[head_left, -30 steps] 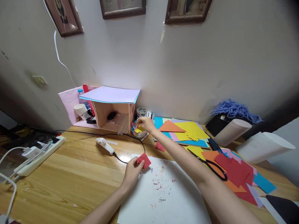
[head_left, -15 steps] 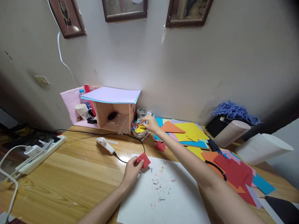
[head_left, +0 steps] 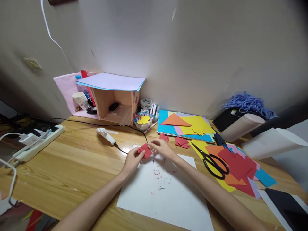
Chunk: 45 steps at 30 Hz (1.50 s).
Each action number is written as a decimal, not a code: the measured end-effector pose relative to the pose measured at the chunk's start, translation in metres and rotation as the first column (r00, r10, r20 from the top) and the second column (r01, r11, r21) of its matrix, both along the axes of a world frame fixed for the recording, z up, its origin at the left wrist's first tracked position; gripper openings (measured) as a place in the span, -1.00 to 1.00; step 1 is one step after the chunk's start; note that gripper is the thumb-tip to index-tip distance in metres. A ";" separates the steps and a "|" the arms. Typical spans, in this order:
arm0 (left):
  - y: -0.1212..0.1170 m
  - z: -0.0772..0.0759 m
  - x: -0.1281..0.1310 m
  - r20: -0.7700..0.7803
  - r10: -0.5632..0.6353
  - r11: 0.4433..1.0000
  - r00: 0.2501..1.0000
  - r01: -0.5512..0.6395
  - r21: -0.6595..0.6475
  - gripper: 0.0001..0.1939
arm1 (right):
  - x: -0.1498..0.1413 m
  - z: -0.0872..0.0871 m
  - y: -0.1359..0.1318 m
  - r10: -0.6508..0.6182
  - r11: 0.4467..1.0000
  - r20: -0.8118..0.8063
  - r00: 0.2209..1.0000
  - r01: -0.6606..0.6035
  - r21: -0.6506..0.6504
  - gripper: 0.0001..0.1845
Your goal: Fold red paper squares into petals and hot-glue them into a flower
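My left hand [head_left: 132,161] pinches a small folded red paper [head_left: 145,150] between thumb and fingers, above the top edge of a white sheet [head_left: 163,199] marked with coloured strokes. At the paper's right edge, the closed fingertips of my right hand [head_left: 160,148] meet it; whether they also hold a small scrap is hidden. Just beyond lie two more folded red papers, one partly behind my right hand [head_left: 164,138] and one farther right [head_left: 182,142].
A white glue gun [head_left: 106,136] with a black cord lies left. Behind are a cardboard box [head_left: 135,106] and a tub of paper scraps [head_left: 143,125]. Black scissors [head_left: 211,162] rest on coloured paper at right, near a phone [head_left: 288,205]. A power strip [head_left: 39,144] sits far left.
My right hand has come back from the scrap tub to the red paper in my left hand. The view has tilted down, uncovering the scissors and another folded red paper.
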<state>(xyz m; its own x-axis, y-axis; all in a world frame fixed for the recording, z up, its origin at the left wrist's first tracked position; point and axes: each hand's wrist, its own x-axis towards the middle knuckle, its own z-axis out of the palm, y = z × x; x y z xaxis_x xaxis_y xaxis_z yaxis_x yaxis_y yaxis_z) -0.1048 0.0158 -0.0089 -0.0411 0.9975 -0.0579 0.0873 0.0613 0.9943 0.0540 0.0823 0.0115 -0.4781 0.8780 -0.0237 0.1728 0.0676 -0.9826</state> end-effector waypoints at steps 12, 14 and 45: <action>0.005 0.003 -0.004 -0.036 0.061 0.998 0.997 -0.062 -0.014 -0.70 | 0.009 -0.022 -0.024 -0.200 0.966 -0.217 0.956 0.155 -0.207 -0.68; 0.007 0.003 -0.007 -0.029 0.084 0.997 0.996 -0.084 0.002 -0.67 | 0.009 -0.023 -0.025 -0.217 0.966 -0.223 0.950 0.177 -0.187 -0.68; 0.005 0.008 -0.003 0.032 0.069 0.997 0.997 -0.068 -0.026 -0.77 | 0.009 -0.027 -0.034 -0.202 0.979 -0.272 0.941 0.193 -0.061 -0.76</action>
<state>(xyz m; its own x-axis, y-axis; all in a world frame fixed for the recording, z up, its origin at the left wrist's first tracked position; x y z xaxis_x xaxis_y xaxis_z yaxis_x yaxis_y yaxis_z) -0.1076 0.0205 -0.0011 -0.1072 0.9906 -0.0849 0.0496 0.0906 0.9947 0.0632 0.0485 -0.0160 -0.2872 0.9564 0.0536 -0.0982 0.0263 -0.9948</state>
